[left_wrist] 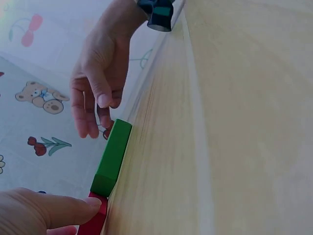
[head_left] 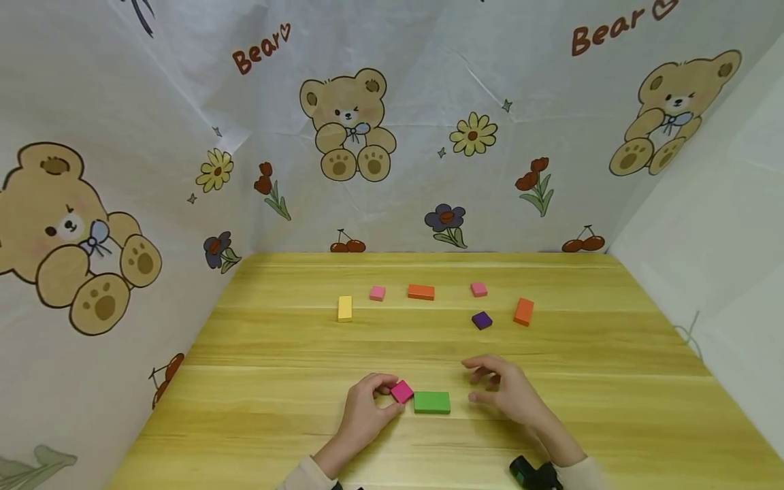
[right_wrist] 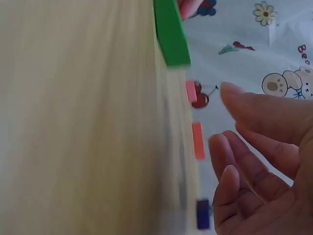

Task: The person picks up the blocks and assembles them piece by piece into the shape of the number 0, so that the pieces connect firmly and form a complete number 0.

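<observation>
Between thumb and fingers, my left hand [head_left: 363,410] pinches a magenta square block [head_left: 401,392] on the wooden table. Right beside it lies a green rectangular block [head_left: 431,402]; in the left wrist view the magenta block [left_wrist: 94,219] is at the near end of the green one [left_wrist: 112,157]. To the right of the green block, my right hand [head_left: 508,393] is held with loosely bent fingers and nothing between them. The right wrist view shows that hand [right_wrist: 266,161] apart from the green block [right_wrist: 171,34].
Farther back on the table [head_left: 294,381] lie a yellow block [head_left: 345,309], two pink blocks [head_left: 377,293], two orange blocks [head_left: 421,292] and a purple block [head_left: 482,320]. A white cloth [head_left: 416,204] printed with bears hangs behind the table and along its left.
</observation>
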Available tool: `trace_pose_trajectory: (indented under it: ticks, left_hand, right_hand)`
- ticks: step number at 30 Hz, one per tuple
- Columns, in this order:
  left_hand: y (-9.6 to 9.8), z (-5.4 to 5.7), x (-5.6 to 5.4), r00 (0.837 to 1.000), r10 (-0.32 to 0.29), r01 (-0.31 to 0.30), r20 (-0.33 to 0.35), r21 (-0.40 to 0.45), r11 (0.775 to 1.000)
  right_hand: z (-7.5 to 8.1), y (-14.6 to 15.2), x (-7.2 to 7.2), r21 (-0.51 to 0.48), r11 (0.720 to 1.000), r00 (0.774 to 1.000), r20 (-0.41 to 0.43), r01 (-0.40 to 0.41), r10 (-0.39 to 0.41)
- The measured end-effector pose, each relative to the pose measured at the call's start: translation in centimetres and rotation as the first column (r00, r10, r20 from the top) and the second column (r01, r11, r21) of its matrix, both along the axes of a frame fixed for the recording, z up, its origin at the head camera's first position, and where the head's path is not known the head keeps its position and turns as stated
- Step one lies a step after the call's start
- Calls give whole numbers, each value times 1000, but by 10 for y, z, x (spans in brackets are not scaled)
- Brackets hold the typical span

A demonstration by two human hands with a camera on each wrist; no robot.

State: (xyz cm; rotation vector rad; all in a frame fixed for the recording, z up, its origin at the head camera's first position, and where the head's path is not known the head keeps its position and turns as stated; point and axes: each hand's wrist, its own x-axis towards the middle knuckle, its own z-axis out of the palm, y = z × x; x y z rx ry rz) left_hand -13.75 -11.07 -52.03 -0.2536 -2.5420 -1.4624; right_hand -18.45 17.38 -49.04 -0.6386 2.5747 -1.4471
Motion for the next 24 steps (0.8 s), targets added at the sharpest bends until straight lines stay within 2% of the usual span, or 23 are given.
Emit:
trace_pose_trajectory:
  ticks: [5, 10, 17, 24]
  left_hand:
    - [1, -1, 0, 1000, -2, 2, -24, -1, 1000]
    - [0, -1, 1, 1000, 2, -2, -3, 8, 1000]
    - [0, 0, 1, 1000, 4, -4, 27, 5, 1000]
    - [0, 0, 0, 1000, 8, -8, 30, -2, 1000]
  right_hand:
    - [9, 18, -30, 97, 985, 983, -130, 145, -132]
    - [16, 24, -62, 140, 967, 957, -227, 213, -178]
    - [18, 22, -92, 234, 947, 961, -218, 219, -168]
    - [10, 21, -106, 249, 954, 980, -151, 166, -132]
